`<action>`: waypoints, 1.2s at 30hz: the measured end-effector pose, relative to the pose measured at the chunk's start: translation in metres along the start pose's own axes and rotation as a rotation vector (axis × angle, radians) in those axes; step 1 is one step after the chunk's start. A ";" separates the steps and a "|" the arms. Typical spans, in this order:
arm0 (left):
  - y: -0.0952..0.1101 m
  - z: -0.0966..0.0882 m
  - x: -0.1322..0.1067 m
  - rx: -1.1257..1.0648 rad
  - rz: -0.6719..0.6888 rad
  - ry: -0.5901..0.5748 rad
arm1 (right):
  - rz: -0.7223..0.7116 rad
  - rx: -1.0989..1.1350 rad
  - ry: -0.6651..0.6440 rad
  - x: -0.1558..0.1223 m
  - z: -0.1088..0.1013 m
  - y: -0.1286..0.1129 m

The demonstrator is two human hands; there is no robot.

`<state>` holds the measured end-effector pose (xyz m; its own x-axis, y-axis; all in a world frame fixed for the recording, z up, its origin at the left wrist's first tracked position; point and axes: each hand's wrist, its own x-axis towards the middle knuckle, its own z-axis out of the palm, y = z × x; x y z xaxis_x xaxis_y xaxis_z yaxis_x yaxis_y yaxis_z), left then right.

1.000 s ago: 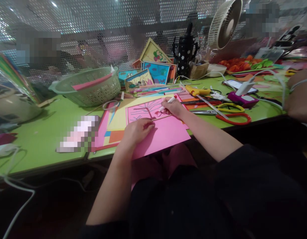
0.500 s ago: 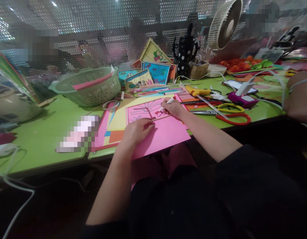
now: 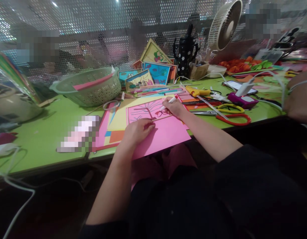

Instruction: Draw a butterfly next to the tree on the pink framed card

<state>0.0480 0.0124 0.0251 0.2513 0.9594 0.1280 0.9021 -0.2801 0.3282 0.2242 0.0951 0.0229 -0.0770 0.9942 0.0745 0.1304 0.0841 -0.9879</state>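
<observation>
In my right hand (image 3: 173, 107) is a white marker (image 3: 170, 102) with a red end, gripped between closed fingers. Its tip points down at a pink framed picture (image 3: 140, 112) with dark branching lines and small loop shapes. My left hand (image 3: 139, 129) lies at the picture's near edge, its bent fingers and thumb closed on the thin frame strip; part of their contact is hidden. Beneath both hands is a large pink sheet (image 3: 165, 136), which overhangs the table's front edge. Sheets of yellow paper (image 3: 118, 114) and other colours lie under the picture.
Red-handled scissors (image 3: 234, 119), a yellow glue gun (image 3: 198, 91) and a purple charger block (image 3: 243, 100) lie to the right. A green basket (image 3: 93, 91) stands back left, framed pictures (image 3: 155, 73) and a black bottle (image 3: 185, 56) behind. Another person's arm (image 3: 299, 96) is at far right.
The marker and my right hand have shifted very slightly over the picture. My left hand stays in the same place.
</observation>
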 end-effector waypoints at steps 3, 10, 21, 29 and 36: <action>0.000 0.000 0.000 0.000 -0.001 -0.001 | 0.001 -0.001 0.021 0.001 -0.001 0.000; 0.001 0.000 0.000 0.006 -0.016 -0.012 | 0.020 0.012 0.044 0.001 -0.001 -0.002; 0.000 0.001 0.000 0.004 -0.003 -0.005 | -0.002 -0.009 -0.011 0.002 -0.002 0.002; -0.001 0.001 0.001 -0.002 0.004 -0.001 | -0.004 -0.015 -0.023 0.002 -0.001 0.003; 0.000 0.000 -0.001 -0.008 -0.002 -0.004 | 0.002 -0.007 -0.012 0.001 -0.001 0.000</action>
<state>0.0476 0.0117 0.0248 0.2509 0.9601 0.1235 0.8997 -0.2784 0.3363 0.2253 0.0965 0.0231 -0.0889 0.9935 0.0706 0.1377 0.0825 -0.9870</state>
